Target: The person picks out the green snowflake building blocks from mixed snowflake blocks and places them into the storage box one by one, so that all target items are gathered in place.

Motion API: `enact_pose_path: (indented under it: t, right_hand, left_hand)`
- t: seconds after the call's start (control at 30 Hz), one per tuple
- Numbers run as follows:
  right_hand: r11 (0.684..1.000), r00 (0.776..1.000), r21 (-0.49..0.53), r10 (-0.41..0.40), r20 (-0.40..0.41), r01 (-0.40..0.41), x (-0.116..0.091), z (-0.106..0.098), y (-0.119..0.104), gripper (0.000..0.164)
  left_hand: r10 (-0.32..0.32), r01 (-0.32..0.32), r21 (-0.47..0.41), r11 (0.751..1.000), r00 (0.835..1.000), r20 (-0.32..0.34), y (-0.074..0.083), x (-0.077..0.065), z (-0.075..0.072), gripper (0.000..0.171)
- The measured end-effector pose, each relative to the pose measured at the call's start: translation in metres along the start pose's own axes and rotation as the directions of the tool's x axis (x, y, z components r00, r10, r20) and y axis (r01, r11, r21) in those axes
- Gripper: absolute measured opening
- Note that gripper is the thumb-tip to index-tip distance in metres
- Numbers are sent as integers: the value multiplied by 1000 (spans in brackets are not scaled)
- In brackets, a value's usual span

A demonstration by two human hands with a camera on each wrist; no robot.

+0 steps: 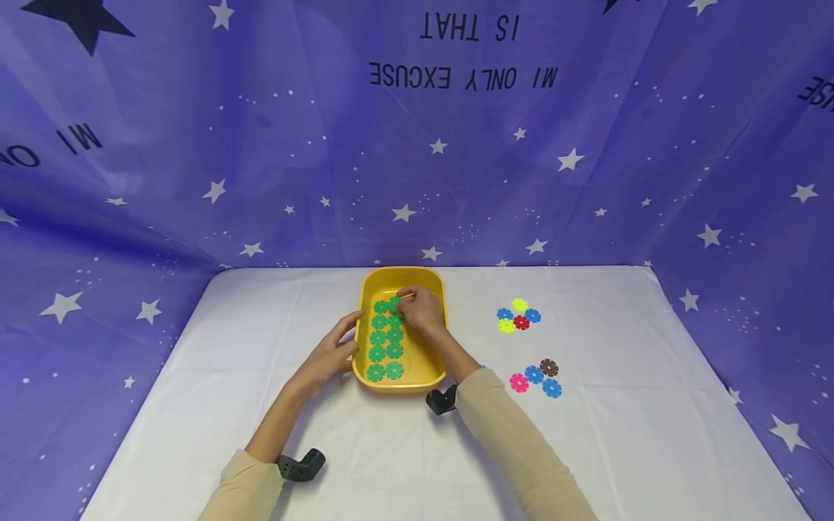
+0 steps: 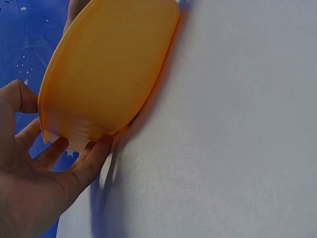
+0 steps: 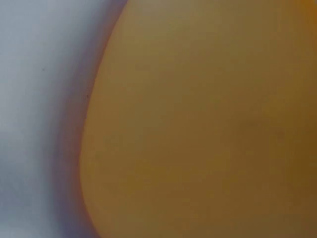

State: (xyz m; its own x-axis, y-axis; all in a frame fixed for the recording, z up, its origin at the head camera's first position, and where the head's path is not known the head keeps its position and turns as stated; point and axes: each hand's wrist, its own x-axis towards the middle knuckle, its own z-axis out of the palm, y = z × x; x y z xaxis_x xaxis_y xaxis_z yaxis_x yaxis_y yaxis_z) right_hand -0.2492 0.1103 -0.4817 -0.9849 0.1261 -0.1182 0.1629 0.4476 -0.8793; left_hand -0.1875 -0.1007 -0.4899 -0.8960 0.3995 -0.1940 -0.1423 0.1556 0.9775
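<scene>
A yellow plastic tub stands on the white-covered table, with two columns of green notched interlocking discs laid out inside it. My left hand rests against the tub's left side. In the left wrist view, that hand's spread fingers touch the outer wall of the tub, one of them at the rim. My right hand reaches into the tub and pinches a green disc at the far end of the right column. Only the tub's wall fills the right wrist view, hiding that hand.
Right of the tub lies a cluster of yellow, blue and red discs. Nearer the front is another group with pink, blue and brown discs. A blue disc peeks out by the right forearm. A purple star-patterned cloth hangs behind the table.
</scene>
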Motion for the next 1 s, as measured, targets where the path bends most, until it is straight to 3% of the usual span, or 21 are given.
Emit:
enact_pose_path:
  t: [0.37,1.0]
  right_hand:
    - [998,1000,-68,15,-12,-16,4,0,-1,27]
    - [982,999,-186,-28,-44,20,3,3,1,25]
  left_hand:
    - [0,0,16,1000,1000,-10,1,-1,1,71]
    - [3,-3,-1,1000,1000,-2,2,-2,1,71]
